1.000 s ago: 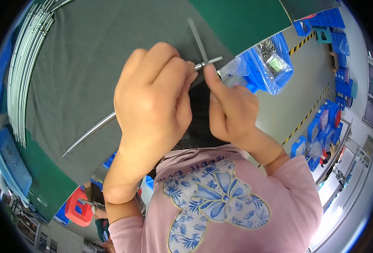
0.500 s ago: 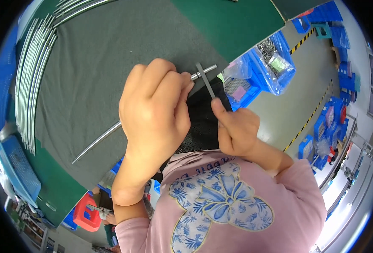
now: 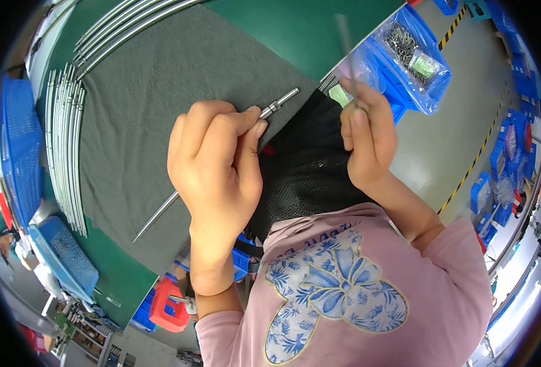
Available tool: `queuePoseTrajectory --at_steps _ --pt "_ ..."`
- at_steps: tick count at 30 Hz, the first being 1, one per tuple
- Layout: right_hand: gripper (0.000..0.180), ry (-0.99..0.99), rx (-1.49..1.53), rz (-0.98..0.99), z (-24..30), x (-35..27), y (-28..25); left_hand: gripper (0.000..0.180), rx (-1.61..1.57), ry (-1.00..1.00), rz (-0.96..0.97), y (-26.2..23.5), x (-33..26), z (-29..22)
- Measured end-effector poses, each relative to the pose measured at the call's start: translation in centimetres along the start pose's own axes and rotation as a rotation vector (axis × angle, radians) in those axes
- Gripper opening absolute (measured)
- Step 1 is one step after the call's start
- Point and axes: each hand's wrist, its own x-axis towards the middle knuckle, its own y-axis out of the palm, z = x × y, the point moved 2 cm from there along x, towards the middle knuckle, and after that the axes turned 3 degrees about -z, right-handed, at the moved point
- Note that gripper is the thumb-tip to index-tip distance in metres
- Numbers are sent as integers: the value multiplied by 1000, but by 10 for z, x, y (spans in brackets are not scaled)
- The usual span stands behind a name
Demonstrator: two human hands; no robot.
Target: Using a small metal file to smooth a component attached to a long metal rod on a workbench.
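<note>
Two hands at work: left hand point(image 3: 218, 162), fingers closed around one metal rod point(image 3: 160, 211) lying across one grey mat point(image 3: 148, 110) on the surface point(image 3: 295, 30); right hand point(image 3: 368, 137), fingers pinching one thin, blurred tool point(image 3: 346, 43) upright.

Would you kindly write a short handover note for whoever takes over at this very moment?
Left hand: grip closed on a thin metal rod lying across the grey felt mat.
Right hand: raised off the mat, pinching a thin blurred tool; its kind cannot be told.
More curved rods lie along the mat's left edge; blue bag of small parts at upper right.
Tool and rod are apart.
</note>
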Motion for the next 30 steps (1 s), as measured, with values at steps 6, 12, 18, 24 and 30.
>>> queuePoseTrajectory --at_steps 6,12,18,24,30 --pt "14 391 127 -24 5 11 29 13 10 -21 33 -1 0 4" --pt "14 239 78 -32 37 26 39 13 5 8 19 -1 -1 4" --pt "21 -213 -500 -52 39 37 57 14 -21 46 -23 4 -3 3" --pt "11 -73 -634 -93 32 26 3 15 -15 31 -40 4 -3 4" --pt "25 183 -144 126 40 -9 3 15 -17 -32 -8 3 -4 2"
